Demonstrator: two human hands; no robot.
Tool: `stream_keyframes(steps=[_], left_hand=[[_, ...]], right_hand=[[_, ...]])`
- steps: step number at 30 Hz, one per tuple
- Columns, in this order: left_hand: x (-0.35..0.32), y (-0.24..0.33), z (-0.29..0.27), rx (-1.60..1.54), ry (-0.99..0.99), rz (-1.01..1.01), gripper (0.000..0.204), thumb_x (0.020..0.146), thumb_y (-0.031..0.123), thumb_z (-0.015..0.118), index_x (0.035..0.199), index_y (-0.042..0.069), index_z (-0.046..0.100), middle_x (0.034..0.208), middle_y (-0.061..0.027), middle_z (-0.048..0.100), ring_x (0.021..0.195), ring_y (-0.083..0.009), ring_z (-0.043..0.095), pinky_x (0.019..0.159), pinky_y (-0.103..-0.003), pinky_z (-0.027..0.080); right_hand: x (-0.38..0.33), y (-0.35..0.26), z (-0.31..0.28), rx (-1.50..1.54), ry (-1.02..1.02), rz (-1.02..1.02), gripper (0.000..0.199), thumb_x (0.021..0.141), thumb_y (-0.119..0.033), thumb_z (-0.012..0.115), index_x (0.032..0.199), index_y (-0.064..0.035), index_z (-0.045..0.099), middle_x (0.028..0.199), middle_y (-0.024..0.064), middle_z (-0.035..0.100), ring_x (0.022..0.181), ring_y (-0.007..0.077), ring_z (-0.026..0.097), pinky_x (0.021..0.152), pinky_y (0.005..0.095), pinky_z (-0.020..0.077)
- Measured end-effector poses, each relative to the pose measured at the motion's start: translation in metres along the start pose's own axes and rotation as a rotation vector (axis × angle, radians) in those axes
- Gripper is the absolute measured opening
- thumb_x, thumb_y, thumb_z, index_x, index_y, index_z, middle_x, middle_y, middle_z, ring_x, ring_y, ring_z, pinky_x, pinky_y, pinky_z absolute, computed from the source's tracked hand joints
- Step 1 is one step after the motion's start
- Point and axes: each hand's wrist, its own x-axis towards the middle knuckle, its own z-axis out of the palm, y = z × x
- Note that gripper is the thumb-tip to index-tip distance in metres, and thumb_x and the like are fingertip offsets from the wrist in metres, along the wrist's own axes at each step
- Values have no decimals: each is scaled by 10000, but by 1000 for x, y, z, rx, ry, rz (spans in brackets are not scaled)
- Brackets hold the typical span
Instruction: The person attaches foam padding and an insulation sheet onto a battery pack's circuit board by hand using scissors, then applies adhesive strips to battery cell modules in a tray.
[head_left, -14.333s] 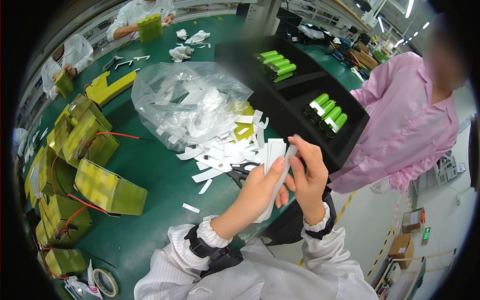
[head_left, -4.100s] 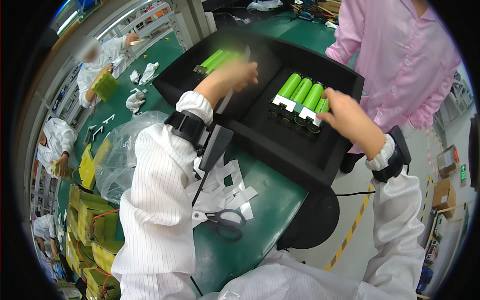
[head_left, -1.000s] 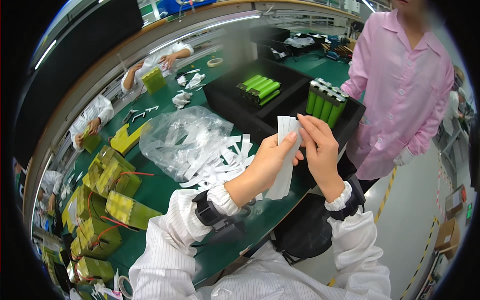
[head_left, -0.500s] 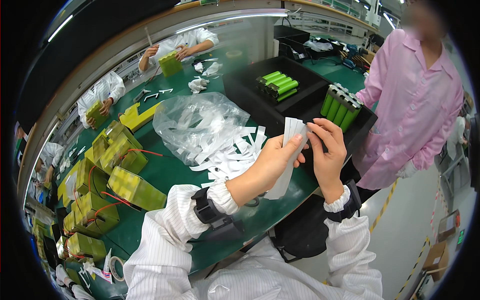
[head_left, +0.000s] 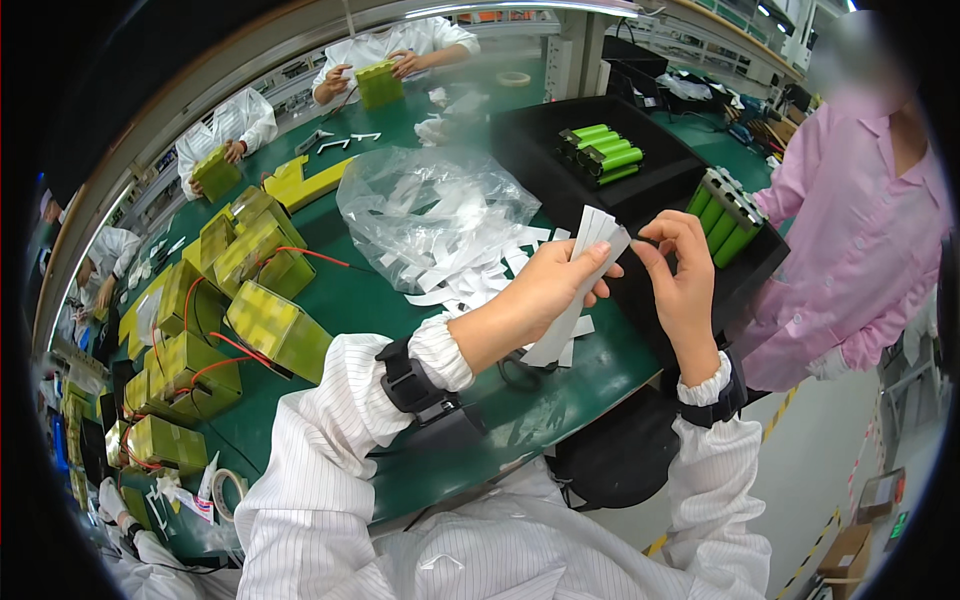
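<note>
A small stack of flat white strips [head_left: 562,332] is fanned slightly in my left hand [head_left: 552,285], clamped between its thumb and fingers. The strips tilt, with their upper ends towards the far side and their lower ends over the table edge. At their upper right corner, the thumb and forefinger of my right hand [head_left: 684,275] come together in a pinch; how much of a strip lies between them is too small to tell. A clear plastic bag [head_left: 430,200] lies beyond my left hand, with many loose white strips [head_left: 470,275] spilling from its mouth onto the green table [head_left: 540,420].
Yellow-wrapped battery packs [head_left: 275,325] with red wires crowd the left. A black tray [head_left: 540,130] at the far right holds green cells [head_left: 603,152]; a green cell block [head_left: 722,220] stands near a person in pink [head_left: 850,240]. Tape roll [head_left: 228,492] lies lower left. Co-workers handle packs opposite.
The view has shifted, so the table things appear further right and higher. Both hands keep their hold near the strips, and the right fingertips sit slightly further from the left thumb.
</note>
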Motion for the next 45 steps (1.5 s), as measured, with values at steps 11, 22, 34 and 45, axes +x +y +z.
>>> stream_keyframes(steps=[11,22,34,45], left_hand=[[-5,-5,-12,126,-11,-12,364,894,346,480,941,1,583,721,-19,521,650,-85,482,622,-237,422],[9,59,-178,-621,847,368,256,935,226,389,952,9,525,906,-117,561,839,-256,558,801,-416,469],[50,40,-63,-567,448,199,260,934,191,358,1044,-16,473,977,-152,575,822,-224,517,796,-366,426],[95,10,11,-567,260,60,278,941,203,331,1067,-28,422,1036,-164,559,812,-220,506,789,-389,424]], right_hand=[[8,2,6,16,-146,20,76,728,-2,598,785,-19,551,844,46,501,660,128,442,577,239,368],[-2,-2,7,284,-196,437,107,840,-98,538,866,-8,486,675,11,495,579,59,446,540,202,373],[-7,-32,37,12,-283,81,346,647,-61,708,958,-36,558,939,65,537,713,201,535,610,287,446],[-23,14,-34,-36,73,142,112,736,19,612,845,-7,603,831,56,557,680,140,542,583,232,427]])
